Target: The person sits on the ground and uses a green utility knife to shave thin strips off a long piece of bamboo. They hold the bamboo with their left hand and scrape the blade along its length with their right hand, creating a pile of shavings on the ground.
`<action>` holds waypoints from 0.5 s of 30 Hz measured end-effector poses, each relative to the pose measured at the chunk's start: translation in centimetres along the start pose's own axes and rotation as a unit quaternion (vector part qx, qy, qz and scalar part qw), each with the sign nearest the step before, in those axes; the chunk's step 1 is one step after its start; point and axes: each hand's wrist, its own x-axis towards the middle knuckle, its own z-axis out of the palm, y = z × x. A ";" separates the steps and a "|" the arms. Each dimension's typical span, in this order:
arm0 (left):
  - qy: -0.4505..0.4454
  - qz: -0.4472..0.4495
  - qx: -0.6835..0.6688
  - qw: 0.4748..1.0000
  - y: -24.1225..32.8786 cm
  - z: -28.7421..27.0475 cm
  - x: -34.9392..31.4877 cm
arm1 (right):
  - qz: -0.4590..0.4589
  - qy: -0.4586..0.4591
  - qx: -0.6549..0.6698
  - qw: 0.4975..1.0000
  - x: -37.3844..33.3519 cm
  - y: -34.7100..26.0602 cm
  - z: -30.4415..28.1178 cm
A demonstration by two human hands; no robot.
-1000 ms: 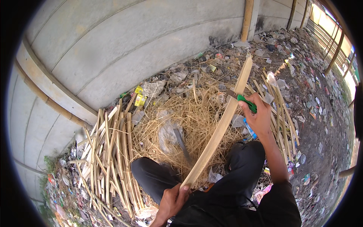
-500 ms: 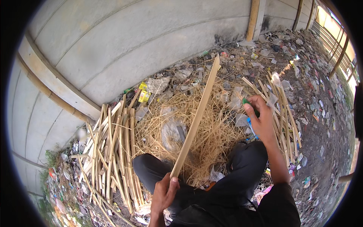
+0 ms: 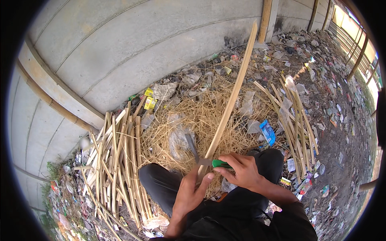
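My left hand [image 3: 192,193] is closed around the lower end of a long, pale bamboo strip [image 3: 233,96], which slants up and away toward the wall. In my right hand [image 3: 243,170] is a knife with a green handle [image 3: 220,163]. Its short grey blade [image 3: 205,162] lies across the strip just above my left hand. Behind the knife, a dark flat metal piece [image 3: 191,145] shows against crumpled clear plastic; its lower end is hidden. Below my hands spreads a heap of thin straw-coloured shavings [image 3: 213,116], between my bent knees.
A large pile of bamboo strips [image 3: 120,160] lies at the left, and a smaller pile [image 3: 297,124] at the right. Litter covers the ground, including a blue wrapper [image 3: 267,132] and yellow packets [image 3: 150,102]. A grey panel wall [image 3: 161,44] rises behind.
My right hand has come down and left from beside the right pile, bringing the knife blade onto the strip. The strip's far end has swung up and right; my left hand has moved slightly up and right.
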 end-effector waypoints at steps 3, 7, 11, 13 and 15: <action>0.000 0.002 0.010 1.000 0.4 0.4 0.1 | -0.006 -0.004 0.001 1.000 -0.2 -0.2 0.4; 0.006 -0.007 0.045 0.999 0.8 0.5 0.1 | -0.014 -0.001 -0.005 1.000 -0.6 -0.1 0.7; 0.035 0.033 0.077 0.996 0.5 1.0 0.3 | -0.011 0.001 -0.010 1.000 -0.5 -0.2 0.7; 0.044 0.032 0.091 0.994 0.7 1.2 0.3 | -0.004 -0.005 -0.008 1.000 -0.2 -0.3 0.5; 0.054 0.041 0.103 0.992 0.4 1.4 0.3 | -0.001 -0.006 -0.012 1.000 0.1 -0.4 0.2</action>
